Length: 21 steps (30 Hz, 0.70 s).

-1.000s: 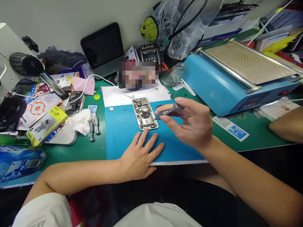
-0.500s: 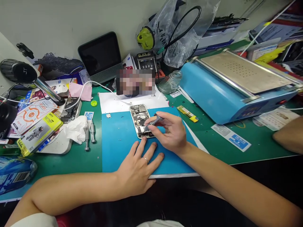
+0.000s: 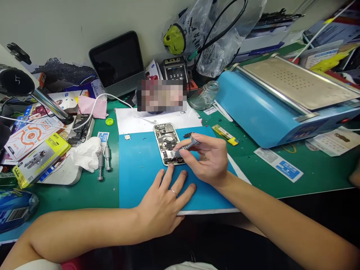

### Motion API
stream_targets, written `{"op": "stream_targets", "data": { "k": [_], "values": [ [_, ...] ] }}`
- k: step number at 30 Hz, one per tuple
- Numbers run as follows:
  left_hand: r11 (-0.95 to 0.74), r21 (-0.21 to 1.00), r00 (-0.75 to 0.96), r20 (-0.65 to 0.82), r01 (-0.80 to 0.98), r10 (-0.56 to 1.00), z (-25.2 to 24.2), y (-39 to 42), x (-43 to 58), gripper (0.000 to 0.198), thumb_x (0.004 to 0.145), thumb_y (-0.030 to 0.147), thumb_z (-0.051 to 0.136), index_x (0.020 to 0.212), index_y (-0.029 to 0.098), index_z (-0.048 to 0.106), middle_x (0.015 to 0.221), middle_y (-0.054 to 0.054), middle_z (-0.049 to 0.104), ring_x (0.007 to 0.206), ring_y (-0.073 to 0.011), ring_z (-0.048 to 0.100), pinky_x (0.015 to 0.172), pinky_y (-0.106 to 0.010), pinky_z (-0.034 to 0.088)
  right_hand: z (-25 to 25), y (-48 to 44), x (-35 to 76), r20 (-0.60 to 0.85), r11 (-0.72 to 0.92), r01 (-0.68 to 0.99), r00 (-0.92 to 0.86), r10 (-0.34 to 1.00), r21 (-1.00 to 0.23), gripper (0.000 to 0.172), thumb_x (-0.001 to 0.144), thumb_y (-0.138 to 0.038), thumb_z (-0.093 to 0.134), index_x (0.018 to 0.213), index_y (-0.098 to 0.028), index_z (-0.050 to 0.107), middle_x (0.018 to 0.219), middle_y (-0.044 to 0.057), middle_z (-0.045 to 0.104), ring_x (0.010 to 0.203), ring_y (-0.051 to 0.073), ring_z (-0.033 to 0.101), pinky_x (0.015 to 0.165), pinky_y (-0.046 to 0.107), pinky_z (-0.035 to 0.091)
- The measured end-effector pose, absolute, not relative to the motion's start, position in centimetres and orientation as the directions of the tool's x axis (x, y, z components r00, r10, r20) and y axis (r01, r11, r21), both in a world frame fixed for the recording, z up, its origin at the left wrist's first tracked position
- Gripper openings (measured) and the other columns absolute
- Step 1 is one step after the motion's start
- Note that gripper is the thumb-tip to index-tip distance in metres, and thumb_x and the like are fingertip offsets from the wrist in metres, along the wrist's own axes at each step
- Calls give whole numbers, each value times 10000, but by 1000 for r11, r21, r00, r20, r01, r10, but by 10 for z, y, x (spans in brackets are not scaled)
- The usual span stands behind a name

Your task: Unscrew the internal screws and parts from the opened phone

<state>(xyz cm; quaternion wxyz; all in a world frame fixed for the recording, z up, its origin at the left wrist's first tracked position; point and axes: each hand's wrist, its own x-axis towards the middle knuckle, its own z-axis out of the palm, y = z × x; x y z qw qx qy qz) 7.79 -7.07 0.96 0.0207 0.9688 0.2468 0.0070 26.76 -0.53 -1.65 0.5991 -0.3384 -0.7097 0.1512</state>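
Observation:
An opened phone [image 3: 166,138] with bare inner parts lies on a blue mat [image 3: 135,180]. My right hand [image 3: 209,155] grips a grey screwdriver [image 3: 191,144] between thumb and fingers, over the phone's lower right part; its tip is hidden by the fingers. Spread out on the mat, my left hand [image 3: 165,202] holds nothing, and one fingertip touches or nearly touches the phone's bottom edge. A small dark part [image 3: 188,135] shows just beyond the screwdriver. Near the mat's upper left corner sits a small metal piece [image 3: 127,137].
Two grey screwdrivers [image 3: 100,165] lie left of the mat beside a crumpled tissue [image 3: 86,153]. A blue machine with a metal plate [image 3: 261,112] stands at the right. Behind are a glass jar [image 3: 204,97] and a dark-screened display [image 3: 118,62]. A white cable [image 3: 97,107] crosses the left side.
The camera view has shifted slightly. My right hand has moved a little to the right with the screwdriver, while my left hand stays by the phone. The person's arm at the right edge has mostly left the view.

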Motion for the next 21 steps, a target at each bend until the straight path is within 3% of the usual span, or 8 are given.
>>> {"op": "stream_targets", "data": {
  "k": [21],
  "values": [
    [-877, 67, 879, 7, 475, 477, 9, -70, 79, 740, 928, 508, 570, 1538, 152, 347, 1613, -203, 316, 1488, -486, 272, 1188, -558, 226, -11, -5, 264, 717, 724, 256, -141, 683, -640, 472, 886, -91, 633, 1311, -258, 515, 885, 7, 724, 779, 131, 735, 629, 212, 654]
  ]
}}
